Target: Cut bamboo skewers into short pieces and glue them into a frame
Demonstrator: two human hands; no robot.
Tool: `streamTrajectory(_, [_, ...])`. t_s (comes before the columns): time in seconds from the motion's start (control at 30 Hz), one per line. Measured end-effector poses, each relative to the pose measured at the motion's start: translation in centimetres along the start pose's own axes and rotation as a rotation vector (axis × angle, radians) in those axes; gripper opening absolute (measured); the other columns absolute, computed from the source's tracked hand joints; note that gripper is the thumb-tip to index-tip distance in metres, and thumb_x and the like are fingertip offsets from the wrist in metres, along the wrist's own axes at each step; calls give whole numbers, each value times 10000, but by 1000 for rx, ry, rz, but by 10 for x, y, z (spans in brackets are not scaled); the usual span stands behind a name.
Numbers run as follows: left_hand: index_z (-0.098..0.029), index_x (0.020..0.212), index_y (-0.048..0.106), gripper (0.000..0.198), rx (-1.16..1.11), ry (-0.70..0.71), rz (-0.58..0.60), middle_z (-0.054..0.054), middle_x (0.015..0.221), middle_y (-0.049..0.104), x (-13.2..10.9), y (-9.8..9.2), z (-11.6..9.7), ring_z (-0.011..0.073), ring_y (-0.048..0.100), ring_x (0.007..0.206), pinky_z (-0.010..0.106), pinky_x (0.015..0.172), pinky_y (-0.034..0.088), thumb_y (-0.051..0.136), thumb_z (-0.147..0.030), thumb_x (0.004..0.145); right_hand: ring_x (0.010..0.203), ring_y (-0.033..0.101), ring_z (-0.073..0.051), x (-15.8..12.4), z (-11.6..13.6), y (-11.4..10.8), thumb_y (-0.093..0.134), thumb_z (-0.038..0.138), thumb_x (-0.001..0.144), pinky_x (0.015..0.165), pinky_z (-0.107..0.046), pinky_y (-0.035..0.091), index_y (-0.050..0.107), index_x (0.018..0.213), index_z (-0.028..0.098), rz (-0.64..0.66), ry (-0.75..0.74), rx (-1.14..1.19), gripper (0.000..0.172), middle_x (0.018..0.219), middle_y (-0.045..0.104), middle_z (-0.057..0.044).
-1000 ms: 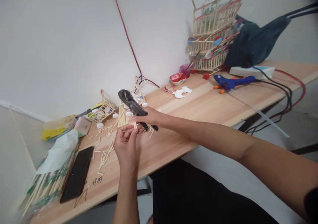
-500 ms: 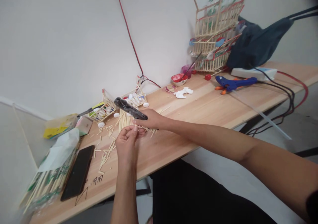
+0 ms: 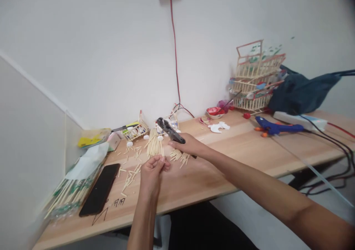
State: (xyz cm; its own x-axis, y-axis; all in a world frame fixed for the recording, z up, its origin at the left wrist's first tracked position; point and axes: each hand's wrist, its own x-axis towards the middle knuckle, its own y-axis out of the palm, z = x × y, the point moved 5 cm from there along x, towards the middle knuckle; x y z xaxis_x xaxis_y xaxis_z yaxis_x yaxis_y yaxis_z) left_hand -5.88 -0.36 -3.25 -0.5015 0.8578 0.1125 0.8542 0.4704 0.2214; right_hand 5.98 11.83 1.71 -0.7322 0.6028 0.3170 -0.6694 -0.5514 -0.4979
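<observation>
My right hand (image 3: 187, 145) is wrapped round a dark pliers-like hand tool (image 3: 170, 130), whose far end points up and to the left. Just below and left of it, my left hand (image 3: 154, 170) is closed in a pinch; a thin wooden stick (image 3: 162, 151) appears to rise from its fingertips. Beyond the left hand lies a bundle of long sticks (image 3: 154, 144). Short cut sticks (image 3: 179, 157) are fanned out under my right hand. More short pieces (image 3: 129, 178) lie scattered left of my left hand.
At the left are a black phone (image 3: 100, 190) and a plastic pack of sticks (image 3: 74, 185). Small stick-built carts (image 3: 135, 132) stand by the wall. To the right sit a red paint bowl (image 3: 215, 112), a blue glue gun (image 3: 277, 127) with cables, and stacked stick baskets (image 3: 253, 84).
The camera view has tilted up and shifted left. My hands have moved apart, with the tool now above and right of my left hand, uncovering the short cut sticks.
</observation>
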Motion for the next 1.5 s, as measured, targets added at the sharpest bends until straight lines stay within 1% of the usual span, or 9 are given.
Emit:
streamTrajectory(0.1, [-140,721,663,200,-25,-15,14,20,628,652,-13,-16,-6,105,554,584,226,628,435,756,-315,696,678,523,-152,-15,12,-10,487,565,831,622,-245,383,559,767,150,119,4,-51,427,698,572,-21])
streamTrajectory(0.23, [-145,708,664,193,-7,-6,29,24,631,651,-36,-32,-18,116,562,628,230,684,431,746,-320,713,751,565,-184,-47,18,-6,457,601,847,674,-268,409,594,830,164,367,81,-185,458,835,650,-59])
streamTrajectory(0.37, [-148,683,662,209,-22,-21,70,35,629,651,-56,-33,-25,130,560,623,250,686,434,736,-339,721,816,572,-209,-67,22,4,423,642,850,727,-293,414,601,894,161,528,117,-322,515,931,659,-85])
streamTrajectory(0.57, [-143,671,668,220,-131,-107,90,40,622,651,-71,-32,-22,126,560,608,238,652,431,765,-341,684,658,515,-139,-72,38,17,361,709,842,614,-246,400,568,811,158,716,143,-298,590,734,579,-32])
streamTrajectory(0.7, [-143,671,670,205,-179,-172,148,36,617,646,-75,-35,-16,109,544,597,217,633,418,765,-324,690,661,525,-128,-71,44,22,389,708,833,602,-233,401,583,825,153,748,126,-302,588,750,594,-32])
streamTrajectory(0.9, [-143,661,671,194,-176,-199,185,39,596,632,-78,-34,-13,117,542,579,224,616,422,765,-311,686,617,551,-116,-72,52,27,416,694,831,544,-215,417,646,955,135,751,171,-253,617,750,615,-45])
streamTrajectory(1.1, [-149,648,671,202,-140,-204,196,43,592,634,-80,-31,-17,124,541,562,238,599,432,762,-326,683,550,521,-101,-77,55,25,435,687,824,491,-205,385,672,909,138,718,181,-287,604,681,598,-31])
streamTrajectory(1.4, [-144,662,688,184,-137,-221,191,43,584,641,-83,-32,-17,112,539,554,226,592,420,760,-311,683,600,562,-111,-78,53,24,438,666,838,522,-206,428,658,907,139,719,177,-227,575,735,622,-41])
streamTrajectory(1.5, [-144,664,687,177,-138,-225,199,41,590,640,-83,-32,-16,109,537,558,221,588,416,753,-305,696,588,556,-109,-78,53,24,449,661,834,522,-207,424,665,893,133,720,176,-226,574,712,615,-40])
